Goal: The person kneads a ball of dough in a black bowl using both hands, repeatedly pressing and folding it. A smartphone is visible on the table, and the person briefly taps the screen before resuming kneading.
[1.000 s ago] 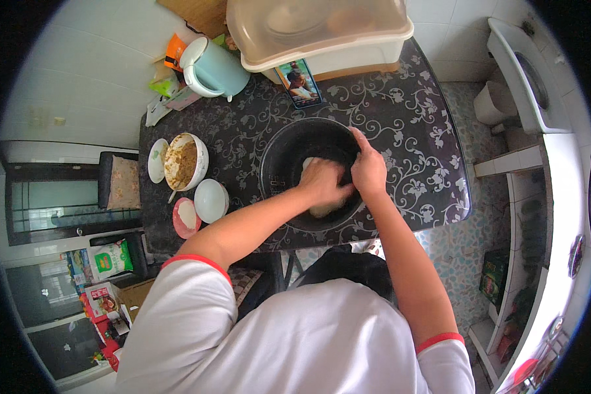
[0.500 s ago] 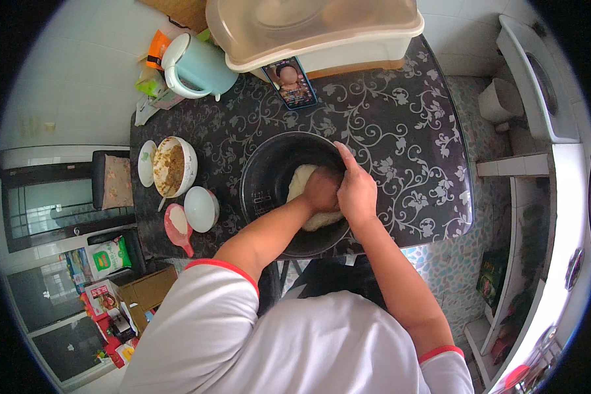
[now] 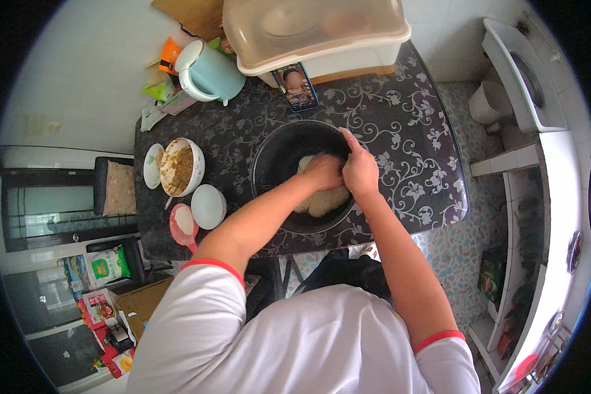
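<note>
A deep black pot (image 3: 274,154) stands at the table's front edge, with pale dough (image 3: 322,202) low in its right half. My left hand (image 3: 324,172) reaches down into the pot with bent fingers pressed into the dough; the fingertips are hidden. At the pot's right rim is my right hand (image 3: 361,169), gripping the wall, its uppermost digit stretched along the rim. To the left are a bowl of brown filling (image 3: 182,167) with a spoon in it, a smaller white bowl (image 3: 209,206) and a pink scoop (image 3: 184,222) holding white powder.
The dark floral table (image 3: 400,125) carries a phone (image 3: 295,87) leaning on a large lidded bin (image 3: 315,39) at the back. A light-blue kettle (image 3: 213,72) stands at the back left. A small dish (image 3: 153,166) lies beside the filling bowl. Boxes (image 3: 141,305) sit low at left.
The view has shifted, so the pot and table sit slightly higher in it. My left hand still presses into the dough, whose near edge looks more lobed. My right hand stays on the rim.
</note>
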Available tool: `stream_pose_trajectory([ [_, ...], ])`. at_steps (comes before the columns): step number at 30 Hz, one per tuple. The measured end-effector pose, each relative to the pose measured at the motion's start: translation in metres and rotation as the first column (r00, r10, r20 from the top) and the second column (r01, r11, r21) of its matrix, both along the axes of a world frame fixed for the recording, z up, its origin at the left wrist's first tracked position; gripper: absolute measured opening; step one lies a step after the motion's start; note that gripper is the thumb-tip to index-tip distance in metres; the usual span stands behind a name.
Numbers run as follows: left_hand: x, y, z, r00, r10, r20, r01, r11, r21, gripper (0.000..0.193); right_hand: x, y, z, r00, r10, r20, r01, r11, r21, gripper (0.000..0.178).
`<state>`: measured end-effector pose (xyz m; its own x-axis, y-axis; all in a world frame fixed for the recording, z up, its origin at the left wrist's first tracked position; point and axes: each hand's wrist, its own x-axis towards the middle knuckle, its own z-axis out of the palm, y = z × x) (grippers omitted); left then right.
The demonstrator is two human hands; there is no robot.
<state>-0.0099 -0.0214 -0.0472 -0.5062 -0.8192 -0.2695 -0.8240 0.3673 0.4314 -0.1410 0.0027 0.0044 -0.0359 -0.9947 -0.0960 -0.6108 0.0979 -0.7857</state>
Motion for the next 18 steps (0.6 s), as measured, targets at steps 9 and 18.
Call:
stream_pose_trajectory([
  [9,0.059,0.044,0.044,0.973,-0.160,0.165,0.205,0.930,-0.306,0.047,0.003,0.000,0.009,1.000,0.017,0.019,-0.018,0.999,0.050,0.064],
  [18,0.040,0.008,-0.035,0.995,-0.095,0.012,0.095,0.964,-0.247,0.036,0.005,0.004,-0.012,0.998,-0.004,0.066,0.010,0.996,-0.094,0.063],
])
